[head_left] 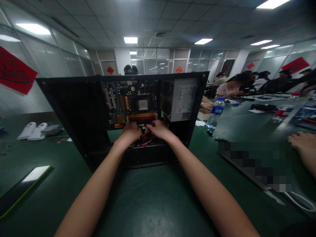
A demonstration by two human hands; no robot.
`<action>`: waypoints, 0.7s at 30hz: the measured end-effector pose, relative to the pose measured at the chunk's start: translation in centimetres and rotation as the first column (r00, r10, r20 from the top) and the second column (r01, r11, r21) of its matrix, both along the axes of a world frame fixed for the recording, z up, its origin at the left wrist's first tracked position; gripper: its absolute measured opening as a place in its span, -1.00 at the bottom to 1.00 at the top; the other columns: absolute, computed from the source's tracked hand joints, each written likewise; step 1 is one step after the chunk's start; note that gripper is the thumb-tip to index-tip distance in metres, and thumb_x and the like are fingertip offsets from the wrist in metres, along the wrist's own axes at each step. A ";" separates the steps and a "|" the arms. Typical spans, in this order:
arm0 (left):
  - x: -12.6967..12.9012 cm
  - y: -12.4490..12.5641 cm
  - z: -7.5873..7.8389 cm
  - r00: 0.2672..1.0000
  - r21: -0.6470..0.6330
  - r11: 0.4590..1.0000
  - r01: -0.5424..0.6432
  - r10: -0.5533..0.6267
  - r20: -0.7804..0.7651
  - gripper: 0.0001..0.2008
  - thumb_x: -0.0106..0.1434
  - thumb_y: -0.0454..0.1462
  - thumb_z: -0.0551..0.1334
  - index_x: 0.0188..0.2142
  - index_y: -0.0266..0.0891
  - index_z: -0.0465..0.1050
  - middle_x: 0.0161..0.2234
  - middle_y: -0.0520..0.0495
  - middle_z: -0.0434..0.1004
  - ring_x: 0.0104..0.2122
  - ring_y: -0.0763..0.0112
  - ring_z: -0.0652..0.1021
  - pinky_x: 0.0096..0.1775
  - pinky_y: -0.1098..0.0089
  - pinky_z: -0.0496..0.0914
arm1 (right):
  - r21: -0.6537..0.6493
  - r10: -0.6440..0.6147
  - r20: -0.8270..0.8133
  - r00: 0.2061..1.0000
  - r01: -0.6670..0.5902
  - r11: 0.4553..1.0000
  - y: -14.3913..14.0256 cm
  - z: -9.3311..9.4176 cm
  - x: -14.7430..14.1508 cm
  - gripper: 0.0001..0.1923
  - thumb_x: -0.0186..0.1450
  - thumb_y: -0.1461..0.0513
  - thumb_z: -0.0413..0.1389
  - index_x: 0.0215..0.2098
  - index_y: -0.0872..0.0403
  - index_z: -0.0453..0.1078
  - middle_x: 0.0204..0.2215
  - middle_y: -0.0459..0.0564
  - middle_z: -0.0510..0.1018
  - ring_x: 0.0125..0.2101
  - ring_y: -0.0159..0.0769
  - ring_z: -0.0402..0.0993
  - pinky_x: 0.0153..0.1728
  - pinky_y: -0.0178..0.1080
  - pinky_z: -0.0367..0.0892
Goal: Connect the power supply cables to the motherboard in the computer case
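An open black computer case (138,156) lies with its open side toward me on the green table. Inside it are a motherboard (134,89) with memory slots along its lower edge and a silver power supply (184,100) at the upper right. Both my hands reach into the lower middle of the case. My left hand (132,131) is curled beside the board's lower edge; what its fingers grip is hidden. Fingers of my right hand (159,128) are pinched together at the upper end of a bundle of coloured cables (146,138), which hangs between the two hands.
A water bottle (215,113) stands right of the case, near a small box (204,114). A phone (24,187) lies at the left front, and white objects (32,131) sit behind it. Another person's hand (304,146) rests at the right edge, beside a dark, partly blurred device (247,168).
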State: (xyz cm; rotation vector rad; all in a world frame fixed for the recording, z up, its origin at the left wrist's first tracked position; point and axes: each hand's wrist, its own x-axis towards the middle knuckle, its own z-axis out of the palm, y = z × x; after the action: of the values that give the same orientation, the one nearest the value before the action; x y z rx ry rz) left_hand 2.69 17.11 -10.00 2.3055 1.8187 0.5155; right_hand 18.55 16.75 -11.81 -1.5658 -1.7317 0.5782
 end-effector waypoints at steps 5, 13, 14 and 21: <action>0.5 0.3 0.4 0.999 -0.012 0.999 -0.039 0.039 -0.029 -0.74 0.24 -0.25 0.17 -0.31 -0.34 0.64 -0.36 -0.37 0.65 -0.24 0.08 0.64 -0.25 0.33 0.39 | -0.013 0.021 -0.045 0.999 -0.022 1.000 0.2 0.0 0.0 -0.73 0.38 0.16 0.15 -0.44 0.13 0.40 -0.52 -0.01 0.52 -0.49 -0.35 0.44 -0.46 -0.34 0.17; 0.6 -0.2 -0.2 0.999 0.025 0.999 -0.032 0.033 -0.019 -0.66 0.34 -0.23 0.11 -0.18 -0.37 0.64 -0.26 -0.40 0.66 -0.19 0.08 0.64 -0.23 0.34 0.39 | -0.123 0.145 -0.380 0.914 -0.206 0.971 -0.3 0.4 -0.8 -0.77 0.43 0.29 0.07 -0.42 0.14 0.37 -0.59 -0.12 0.49 -0.59 -0.47 0.41 -0.56 -0.43 0.22; 0.4 -0.1 -0.3 1.000 0.023 0.999 -0.028 0.028 -0.012 -0.66 0.34 -0.23 0.11 -0.19 -0.35 0.65 -0.29 -0.37 0.66 -0.20 0.09 0.64 -0.23 0.35 0.39 | -0.145 0.146 -0.423 0.895 -0.225 0.963 -0.4 0.5 -0.8 -0.77 0.44 0.30 0.05 -0.40 0.14 0.37 -0.57 -0.11 0.52 -0.60 -0.48 0.41 -0.57 -0.45 0.21; -0.8 0.9 -1.0 1.000 -0.003 1.000 0.016 -0.016 0.024 -0.66 0.33 -0.18 0.17 -0.35 -0.30 0.69 -0.37 -0.32 0.66 -0.30 0.12 0.63 -0.25 0.33 0.39 | -0.421 -0.097 -0.712 0.696 -0.312 0.852 -0.7 0.7 -0.4 -0.71 0.49 0.31 -0.04 -0.40 0.16 0.36 -0.52 -0.03 0.55 -0.55 -0.44 0.49 -0.45 -0.39 0.31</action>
State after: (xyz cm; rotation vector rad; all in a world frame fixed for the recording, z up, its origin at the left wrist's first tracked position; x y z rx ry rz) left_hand 1.91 18.02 -10.98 2.2995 1.7882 0.5343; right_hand 18.11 16.04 -11.09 -1.2735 -1.0905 1.5969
